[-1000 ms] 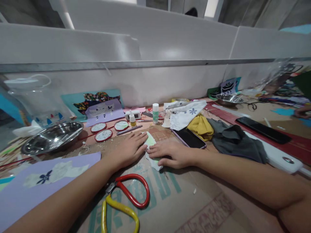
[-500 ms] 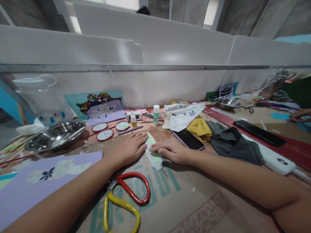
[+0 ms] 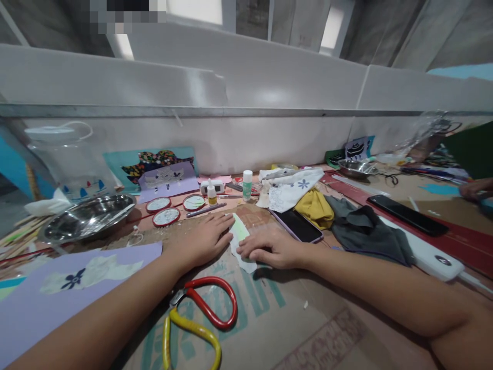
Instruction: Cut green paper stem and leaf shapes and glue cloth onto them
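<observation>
A narrow piece of white cloth [image 3: 245, 265] with a pale green strip [image 3: 241, 228] on it lies on the cardboard in front of me. My left hand [image 3: 210, 237] rests flat along its left edge, fingers stretched out and fingertips at its upper end. From the right, my right hand [image 3: 271, 249] lies over the lower part with slightly bent fingers pressing on it, hiding some of the green. Nearer to me are scissors [image 3: 177, 298] with one red and one yellow handle loop, partly beside my left forearm.
Left are a purple sheet [image 3: 127, 288] with a cloth cutout and a steel bowl [image 3: 87, 218]. Behind stand a glue stick [image 3: 247, 186] and a small glue bottle [image 3: 211, 194]. Right lie a phone [image 3: 298, 225], yellow cloth [image 3: 316, 208] and grey cloth [image 3: 362, 231]. Another person's hand [image 3: 477, 190] shows far right.
My right hand's fingers have slid a little toward me along the cloth and cover more of the green strip's lower end. My left hand stays in place.
</observation>
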The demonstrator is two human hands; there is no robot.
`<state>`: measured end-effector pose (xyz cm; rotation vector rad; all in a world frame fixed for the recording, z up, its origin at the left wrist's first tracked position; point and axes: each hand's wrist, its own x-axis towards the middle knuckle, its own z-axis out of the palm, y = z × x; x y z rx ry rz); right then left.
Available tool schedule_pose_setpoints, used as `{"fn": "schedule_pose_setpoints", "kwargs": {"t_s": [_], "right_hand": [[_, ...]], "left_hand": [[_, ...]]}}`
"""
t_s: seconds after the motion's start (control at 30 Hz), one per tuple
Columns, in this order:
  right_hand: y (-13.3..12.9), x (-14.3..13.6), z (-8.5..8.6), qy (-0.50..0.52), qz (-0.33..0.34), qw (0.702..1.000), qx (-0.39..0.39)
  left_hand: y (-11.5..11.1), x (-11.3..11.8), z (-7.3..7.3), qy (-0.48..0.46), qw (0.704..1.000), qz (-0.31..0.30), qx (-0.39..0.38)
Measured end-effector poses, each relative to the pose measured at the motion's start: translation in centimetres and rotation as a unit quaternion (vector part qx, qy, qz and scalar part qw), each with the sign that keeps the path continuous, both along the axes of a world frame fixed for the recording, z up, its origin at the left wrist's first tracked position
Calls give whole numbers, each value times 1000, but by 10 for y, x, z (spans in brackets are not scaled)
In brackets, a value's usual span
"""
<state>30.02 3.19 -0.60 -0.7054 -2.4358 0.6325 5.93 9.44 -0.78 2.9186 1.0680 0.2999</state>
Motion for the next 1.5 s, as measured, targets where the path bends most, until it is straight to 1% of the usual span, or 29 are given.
{"fn": "schedule_pose_setpoints", "kwargs": {"t_s": [0.2,0.3,0.37,0.43,0.5,0.57,0.7,0.8,0.97,1.1,1.23,1.37,1.5], "right_hand": [[0,-1,-1,20,10,1000,7],[0,-2,-3,19,2,1000,-4],[-1,-2,-2,14,-3,1000,-11],[-2,-2,-1,13,-8,1000,-12],[-2,-2,-1,11,-9,1000,-12],[-2,-2,0,5,-11,1000,-16],[-2,-1,-2,2,-9,1000,-16],[-2,-2,-3,6,-9,1000,-6],[-2,-1,-1,2,-10,1000,2],[-3,-1,2,-13,-13,1000,-10],[-3,-2,4,-25,-16,1000,-1],[-2,-2,3,-25,-19,1000,3],[-2,-3,2,-20,-21,1000,2]], "left_hand": [[-1,2,2,18,1000,12,-14],[-3,1,5,7,1000,11,-4],[-5,0,8,-12,1000,-2,21],[-6,0,10,-27,998,-37,39],[-6,0,10,-28,996,-73,33],[-5,1,9,-18,997,-79,19],[-3,2,3,4,1000,-11,22],[-2,1,-1,5,999,19,30],[-4,1,-2,-26,998,41,27],[-9,3,5,-29,998,49,23],[-11,4,10,-22,998,60,11],[-7,2,3,-39,995,88,-4],[-2,1,-3,-55,995,83,-13]]}}
